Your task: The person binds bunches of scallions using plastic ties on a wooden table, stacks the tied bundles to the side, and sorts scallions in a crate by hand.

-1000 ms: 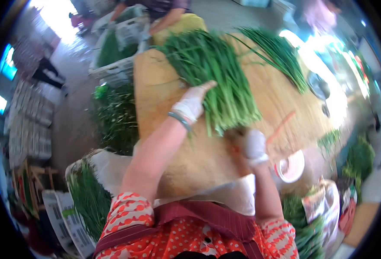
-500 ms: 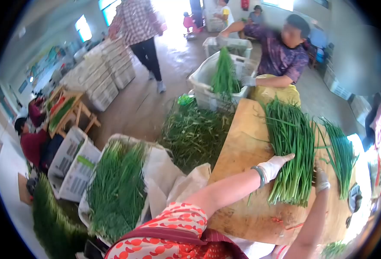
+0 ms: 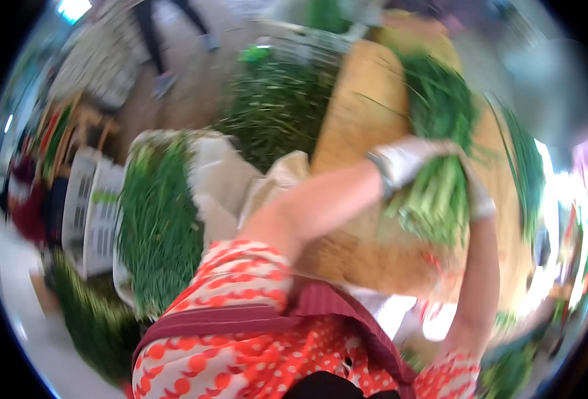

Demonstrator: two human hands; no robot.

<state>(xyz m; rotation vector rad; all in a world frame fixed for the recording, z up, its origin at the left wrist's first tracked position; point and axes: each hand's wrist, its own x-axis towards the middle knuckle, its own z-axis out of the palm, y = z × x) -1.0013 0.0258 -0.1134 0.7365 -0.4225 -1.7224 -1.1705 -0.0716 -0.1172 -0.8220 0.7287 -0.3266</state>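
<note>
Overall, wooden board (image 3: 354,123): it reaches from just before the person toward the top of the view and bears all the stems being handled.

Lined crate: left of the board, piled with long greens (image 3: 157,226), a pale liner (image 3: 217,179) spread on the side nearest the board. Whether these greens are finished or waiting, I cannot tell.

Leaf heap (image 3: 274,106): strewn on the floor beyond the crate, left of the board; it looks like discarded trimmings.

Bundle of green stems (image 3: 433,189): over the board between the two hands, pale ends toward the person, leaves pointing away. Gathering looks done, with the ends roughly together; no tie shows, though the hands could hide one. Lifted or resting, I cannot tell.

Smaller pile (image 3: 523,173): along the board's right side, apart from the bundle and touched by neither hand, so seemingly left ungathered.

Left hand (image 3: 410,156): white-gloved, curled across the bundle's top from the left.

Right hand (image 3: 473,179): wrapped round the bundle's right side, fingers meeting the left hand's; fingertips blurred.

Red strip (image 3: 435,261): on the board, just nearer the person than the pale ends; too blurred to identify.
</note>
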